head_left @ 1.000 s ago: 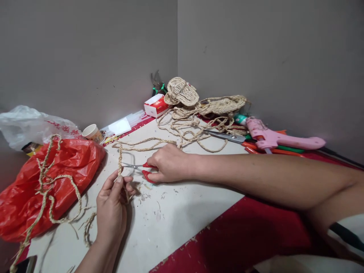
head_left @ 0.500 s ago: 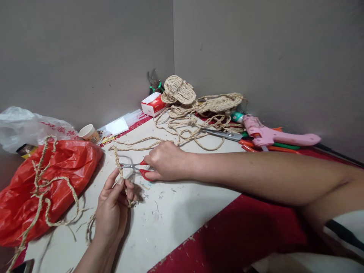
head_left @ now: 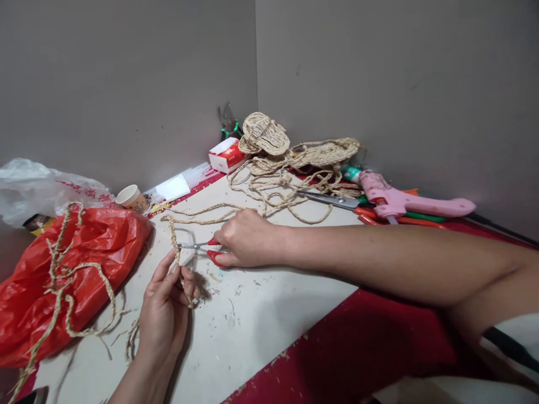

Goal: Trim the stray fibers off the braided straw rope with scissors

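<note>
My left hand (head_left: 164, 311) pinches a braided straw rope (head_left: 173, 235) between thumb and fingers, holding it upright off the pale board (head_left: 252, 303). My right hand (head_left: 248, 238) grips small red-handled scissors (head_left: 202, 247), whose metal blades point left and meet the rope just above my left fingertips. From there the rope runs back across the board toward a tangle of straw cord (head_left: 286, 179) in the corner. Short straw scraps lie on the board under both hands.
A red plastic bag (head_left: 76, 264) draped with more rope lies at left, a white bag (head_left: 37, 185) and paper cup (head_left: 131, 196) behind it. At back: a small red-white box (head_left: 227, 154), woven straw pieces (head_left: 265, 134), large scissors (head_left: 332, 199), a pink glue gun (head_left: 404, 202).
My left hand has shifted slightly down and left along the rope; the scissors stay at the rope. The camera view moved a little.
</note>
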Demonstrator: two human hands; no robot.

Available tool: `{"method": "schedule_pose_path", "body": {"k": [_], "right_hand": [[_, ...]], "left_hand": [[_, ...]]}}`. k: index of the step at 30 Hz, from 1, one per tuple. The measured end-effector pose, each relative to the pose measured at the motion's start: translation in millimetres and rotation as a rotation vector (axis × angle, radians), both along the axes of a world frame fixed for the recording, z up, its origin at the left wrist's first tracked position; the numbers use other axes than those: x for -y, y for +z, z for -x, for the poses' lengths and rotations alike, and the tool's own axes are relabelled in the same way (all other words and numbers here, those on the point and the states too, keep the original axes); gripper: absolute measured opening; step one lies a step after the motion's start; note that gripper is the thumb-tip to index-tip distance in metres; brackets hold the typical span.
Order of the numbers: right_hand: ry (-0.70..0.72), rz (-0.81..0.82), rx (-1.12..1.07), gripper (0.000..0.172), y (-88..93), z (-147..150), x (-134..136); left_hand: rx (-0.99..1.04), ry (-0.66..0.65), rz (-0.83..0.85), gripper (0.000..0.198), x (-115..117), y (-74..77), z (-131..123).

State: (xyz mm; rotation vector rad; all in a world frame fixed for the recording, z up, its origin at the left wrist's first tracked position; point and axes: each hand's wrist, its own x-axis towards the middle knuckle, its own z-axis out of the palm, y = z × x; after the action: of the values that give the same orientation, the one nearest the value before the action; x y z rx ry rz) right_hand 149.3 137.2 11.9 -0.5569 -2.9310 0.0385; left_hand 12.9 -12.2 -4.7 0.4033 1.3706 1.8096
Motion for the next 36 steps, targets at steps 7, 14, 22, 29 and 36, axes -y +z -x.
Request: {"method": "schedule_pose_path", "body": {"k": [7, 14, 22, 29, 36], "right_hand": [[0.014, -0.045, 0.004, 0.042, 2.2, -4, 4], [0.036, -0.094, -0.012, 0.043, -1.6, -2, 1], [0.017, -0.074, -0.002, 0.043, -2.1, -1, -1], [0.023, -0.03, 0.074, 0.041, 5.4, -2, 1], [0.024, 0.004, 0.058, 0.039, 8.3, 0, -2]], "left_hand": [[0.01, 0.029, -0.001, 0.038, -1, -0.2, -2], [-0.018, -0.018, -0.002, 0.04, 0, -1.2, -3], [-0.014, -0.041, 0.003, 0.042, 1, 1.0, -4], [-0.014, -0.045, 0.009, 0.042, -1, 1.7, -4], [-0.007, -0.026, 0.004, 0.042, -1, 2.1, -3]]}}
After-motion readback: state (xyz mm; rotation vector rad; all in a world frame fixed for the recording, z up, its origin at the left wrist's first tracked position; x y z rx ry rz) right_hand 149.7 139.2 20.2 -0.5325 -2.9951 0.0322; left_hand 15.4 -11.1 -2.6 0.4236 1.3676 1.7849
